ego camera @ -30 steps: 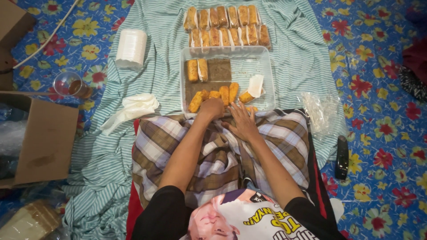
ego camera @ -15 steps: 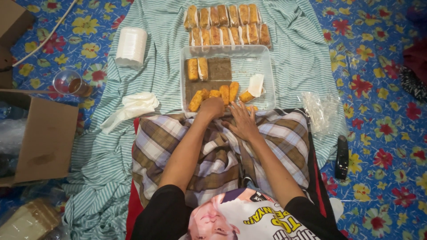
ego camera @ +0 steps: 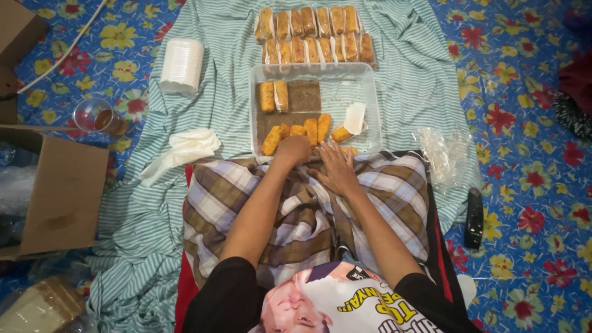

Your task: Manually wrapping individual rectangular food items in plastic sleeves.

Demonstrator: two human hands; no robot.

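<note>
Almost nothing is shifting since a second ago: both my hands are staying at the near edge of the clear tray (ego camera: 370, 92), lower centre of the frame, so I judge the work is paused there. My left hand (ego camera: 295, 150) is curling loosely over the golden fried rolls (ego camera: 299, 132); whether it is gripping one I cannot tell. My right hand (ego camera: 335, 169) is lying flat, fingers spread, holding nothing, on my checked cloth (ego camera: 246, 191).

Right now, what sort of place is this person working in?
Probably the floor of a home used for small-scale snack packing. A striped cloth covers a flowered floor mat, a clear tray holds fried rolls, and wrapped rolls lie beyond it.
</note>
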